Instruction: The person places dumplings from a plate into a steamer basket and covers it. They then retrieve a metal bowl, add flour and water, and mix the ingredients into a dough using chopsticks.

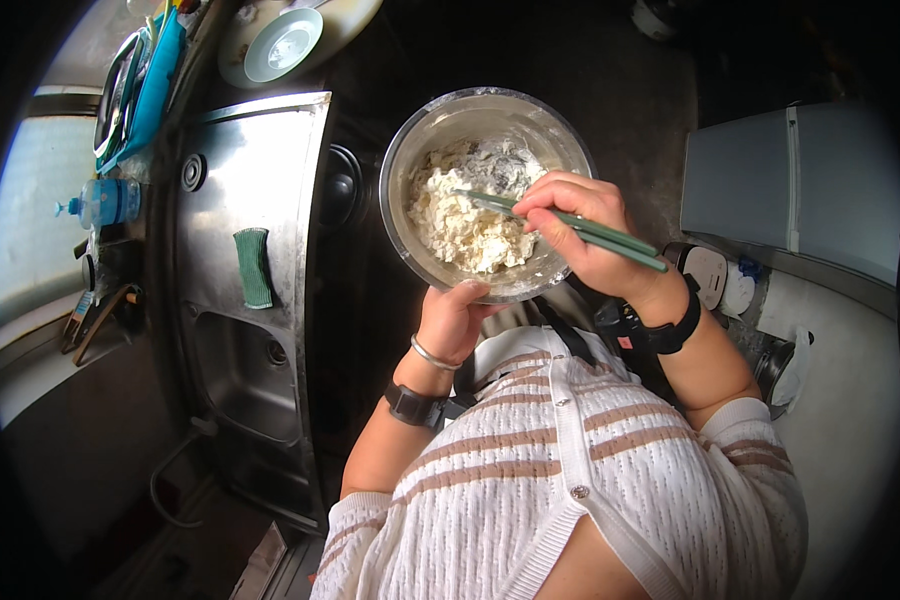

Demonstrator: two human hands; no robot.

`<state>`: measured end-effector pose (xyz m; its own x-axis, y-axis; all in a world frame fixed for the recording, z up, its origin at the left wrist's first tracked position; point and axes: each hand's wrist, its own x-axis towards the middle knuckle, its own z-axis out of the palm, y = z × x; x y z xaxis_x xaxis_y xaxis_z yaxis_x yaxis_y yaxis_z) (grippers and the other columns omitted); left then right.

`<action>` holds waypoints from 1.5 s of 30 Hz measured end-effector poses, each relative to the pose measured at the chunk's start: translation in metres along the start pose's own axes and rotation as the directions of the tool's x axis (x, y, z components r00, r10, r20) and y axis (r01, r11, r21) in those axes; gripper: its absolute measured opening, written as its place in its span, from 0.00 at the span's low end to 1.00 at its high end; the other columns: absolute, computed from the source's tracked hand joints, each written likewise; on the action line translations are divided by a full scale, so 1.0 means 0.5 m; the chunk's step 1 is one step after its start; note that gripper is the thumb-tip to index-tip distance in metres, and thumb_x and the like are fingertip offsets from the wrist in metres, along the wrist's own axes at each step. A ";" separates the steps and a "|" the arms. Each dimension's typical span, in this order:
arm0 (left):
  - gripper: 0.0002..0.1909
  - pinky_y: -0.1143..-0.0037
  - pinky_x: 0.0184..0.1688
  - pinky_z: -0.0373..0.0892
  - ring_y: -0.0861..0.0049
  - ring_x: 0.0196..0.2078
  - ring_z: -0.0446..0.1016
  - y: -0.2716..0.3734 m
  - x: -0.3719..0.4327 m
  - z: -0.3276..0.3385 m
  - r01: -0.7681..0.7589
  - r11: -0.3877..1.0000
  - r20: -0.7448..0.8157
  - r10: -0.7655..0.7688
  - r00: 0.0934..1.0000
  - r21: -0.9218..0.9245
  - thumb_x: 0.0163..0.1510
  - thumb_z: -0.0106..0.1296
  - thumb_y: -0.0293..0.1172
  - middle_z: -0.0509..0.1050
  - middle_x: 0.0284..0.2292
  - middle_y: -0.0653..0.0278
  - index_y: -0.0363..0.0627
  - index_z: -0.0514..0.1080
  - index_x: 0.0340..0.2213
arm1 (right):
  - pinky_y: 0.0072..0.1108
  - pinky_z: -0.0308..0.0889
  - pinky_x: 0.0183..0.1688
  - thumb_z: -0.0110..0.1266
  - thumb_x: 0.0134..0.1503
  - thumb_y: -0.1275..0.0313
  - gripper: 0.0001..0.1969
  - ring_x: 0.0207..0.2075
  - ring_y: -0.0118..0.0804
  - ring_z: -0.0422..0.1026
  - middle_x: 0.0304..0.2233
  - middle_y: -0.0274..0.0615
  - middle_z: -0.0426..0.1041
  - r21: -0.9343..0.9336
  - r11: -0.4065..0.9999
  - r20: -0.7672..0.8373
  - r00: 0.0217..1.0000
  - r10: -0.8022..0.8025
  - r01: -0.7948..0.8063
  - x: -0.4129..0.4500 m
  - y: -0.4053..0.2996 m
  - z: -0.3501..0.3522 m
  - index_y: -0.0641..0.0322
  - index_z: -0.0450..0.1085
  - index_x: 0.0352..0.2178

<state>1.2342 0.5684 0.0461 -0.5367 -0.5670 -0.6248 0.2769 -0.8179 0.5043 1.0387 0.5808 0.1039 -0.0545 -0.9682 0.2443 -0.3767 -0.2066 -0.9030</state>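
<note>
A steel mixing bowl [395, 217] is held in front of me, its inner wall smeared with white flour. My left hand [454, 319] grips its near rim, thumb on top and fingers underneath. Inside lies a shaggy, lumpy flour dough [469, 232], with loose dry flour toward the far side. A pair of green chopsticks [607, 236] is in my right hand [581, 225], above the right part of the bowl. Their tips reach into the dough near its middle.
To the left stands a steel sink counter [247, 195] with a folded green cloth [253, 268], a black round stopper [193, 172] and a basin [244, 375]. A pale plate [283, 45] rests on a round surface at upper left. A grey cabinet [742, 180] is at right.
</note>
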 end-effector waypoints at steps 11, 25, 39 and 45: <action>0.22 0.69 0.39 0.72 0.65 0.41 0.71 -0.013 0.011 -0.013 0.059 0.998 0.037 -0.060 0.998 0.026 0.46 0.38 0.16 0.68 0.42 0.53 0.33 0.59 0.46 | 0.22 0.65 0.25 0.51 0.48 0.79 0.03 0.22 0.38 0.71 0.21 0.45 0.71 -0.137 0.983 -0.004 0.993 0.121 -0.121 -0.022 0.002 -0.024 0.69 0.70 0.24; 0.21 0.73 0.36 0.74 0.66 0.38 0.73 -0.016 0.017 -0.007 0.097 0.995 0.070 -0.100 0.993 0.037 0.47 0.39 0.17 0.70 0.40 0.53 0.31 0.60 0.46 | 0.24 0.66 0.26 0.52 0.46 0.79 0.03 0.23 0.42 0.71 0.23 0.45 0.71 -0.143 0.990 0.375 0.926 0.036 0.020 -0.060 -0.027 -0.050 0.68 0.70 0.24; 0.19 0.71 0.38 0.73 0.64 0.38 0.73 -0.022 0.010 0.004 0.103 0.988 0.081 -0.113 0.990 0.116 0.46 0.40 0.17 0.70 0.39 0.52 0.30 0.62 0.43 | 0.21 0.66 0.23 0.50 0.51 0.77 0.05 0.21 0.39 0.71 0.22 0.46 0.70 -0.206 0.978 -0.293 0.952 -0.088 0.027 -0.032 0.034 0.023 0.70 0.70 0.27; 0.20 0.65 0.40 0.71 0.62 0.41 0.71 -0.002 0.002 -0.006 0.085 0.993 0.092 -0.092 0.991 0.080 0.48 0.38 0.16 0.69 0.41 0.51 0.32 0.60 0.45 | 0.21 0.66 0.24 0.50 0.50 0.79 0.04 0.22 0.36 0.71 0.23 0.46 0.71 -0.013 0.995 0.171 0.981 0.095 -0.094 -0.096 0.000 -0.054 0.71 0.71 0.26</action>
<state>1.2357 0.5683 0.0433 -0.6313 -0.4776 -0.6110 0.1660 -0.8528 0.4952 1.0163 0.6310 0.1020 0.0690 -0.9932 0.0934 -0.3822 -0.1128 -0.9172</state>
